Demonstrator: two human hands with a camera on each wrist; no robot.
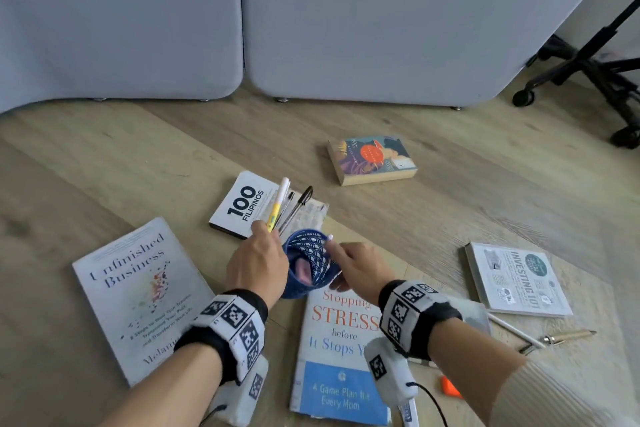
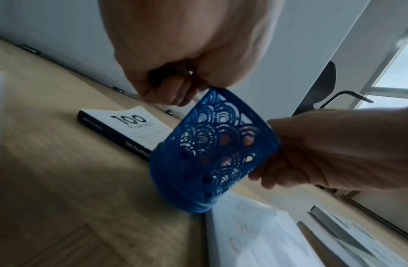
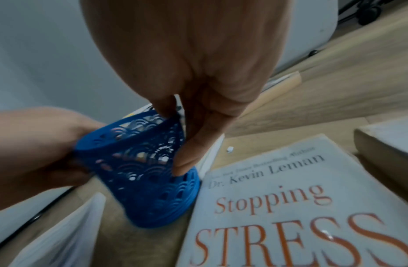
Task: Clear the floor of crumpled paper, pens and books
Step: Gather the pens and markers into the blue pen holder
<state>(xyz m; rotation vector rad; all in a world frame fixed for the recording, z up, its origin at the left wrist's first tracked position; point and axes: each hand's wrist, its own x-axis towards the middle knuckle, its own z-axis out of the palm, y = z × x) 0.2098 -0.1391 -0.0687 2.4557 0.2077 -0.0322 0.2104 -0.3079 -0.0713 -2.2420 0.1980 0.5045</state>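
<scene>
A bunch of pens (image 1: 284,206) is gripped in the curled left hand (image 1: 258,262); a tilted blue lattice pen holder (image 1: 308,262) is pinched by the right hand (image 1: 360,269), near the "Stopping Stress" book (image 1: 341,350).

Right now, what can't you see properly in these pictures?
- Author's name on the Unfinished Business book: head view, left hand and its wristband cover it.
- End of the Stopping Stress title: head view, right hand and its wristband hide it.
- Bottom of the blue pen cup: hidden between both hands.
- Orange thing: the right arm covers most of it.
</scene>
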